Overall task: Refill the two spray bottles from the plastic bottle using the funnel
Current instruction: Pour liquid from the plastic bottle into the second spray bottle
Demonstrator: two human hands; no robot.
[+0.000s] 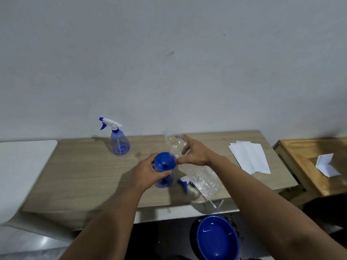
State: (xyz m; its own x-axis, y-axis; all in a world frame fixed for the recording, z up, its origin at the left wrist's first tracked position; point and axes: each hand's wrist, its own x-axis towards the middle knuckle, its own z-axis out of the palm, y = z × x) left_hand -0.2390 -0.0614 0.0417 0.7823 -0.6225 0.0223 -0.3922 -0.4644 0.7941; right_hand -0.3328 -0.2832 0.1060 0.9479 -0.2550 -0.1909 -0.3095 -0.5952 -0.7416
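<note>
- Blue funnel (165, 163) sits in the neck of an open spray bottle (165, 180) on the wooden table (84, 171); the left hand (148, 173) curls around the bottle's neck just below the funnel, thumb at the front, holding it upright.
- Clear plastic bottle (173, 145) is held in the right hand (193, 153), tipped with its base up and away and its mouth down at the funnel's right rim; the fingers are spread around its body.
- Detached trigger head (185, 182), blue and white, lies on the table below the right wrist, just right of the held spray bottle, next to crumpled clear plastic (204, 182).
- Second spray bottle (118, 140), trigger fitted, stands well beyond the left hand near the wall.
- White papers (249, 158) lie to the right of the right forearm.
- Motion blur smears the plastic bottle, so its level and any stream into the funnel cannot be made out; the left hand hides most of the held bottle's upper body.
- Blue basin (217, 239) below the table's near edge holds a shallow glint of liquid; its lower part is cut off by the frame.
</note>
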